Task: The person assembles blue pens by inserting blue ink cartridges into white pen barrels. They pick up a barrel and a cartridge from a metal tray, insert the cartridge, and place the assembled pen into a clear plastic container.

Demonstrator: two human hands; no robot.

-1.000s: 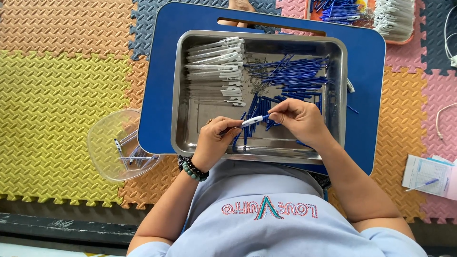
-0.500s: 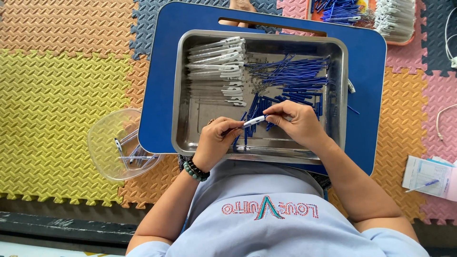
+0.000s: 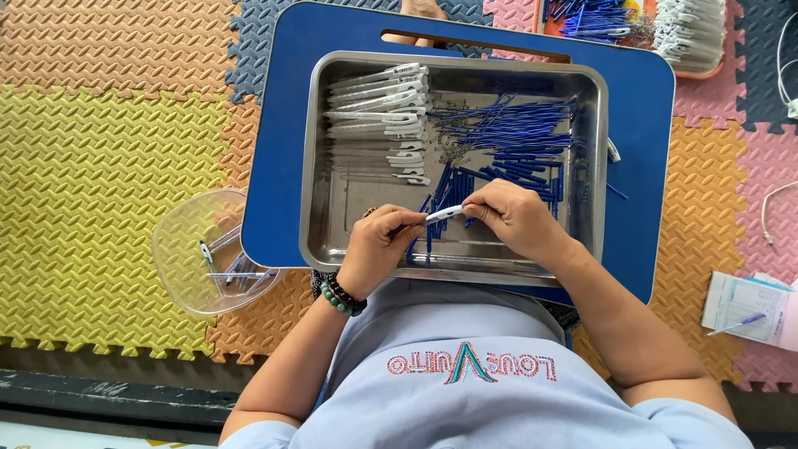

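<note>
One clear bowl [image 3: 199,254] lies on the foam floor, holding a few pens. Two hands work over one steel tray [image 3: 320,166] on a blue lap desk [image 3: 640,166]. The left hand [image 3: 378,245] and right hand [image 3: 515,218] each pinch an end of one white pen barrel [image 3: 443,214], fingers curled tight. Beyond lie stacked white barrels [image 3: 378,116] and blue refills [image 3: 511,137], too many to count. A second tray [image 3: 640,25] is cut off at the top.

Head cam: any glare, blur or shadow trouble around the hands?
Head view: even, soft light; mild sheen on the steel tray, no blown glare. Left hand and right hand are sharp, as is the white pen barrel between them. Faint shadows beneath the hands. Slight wide-angle bowing at the edges.
</note>
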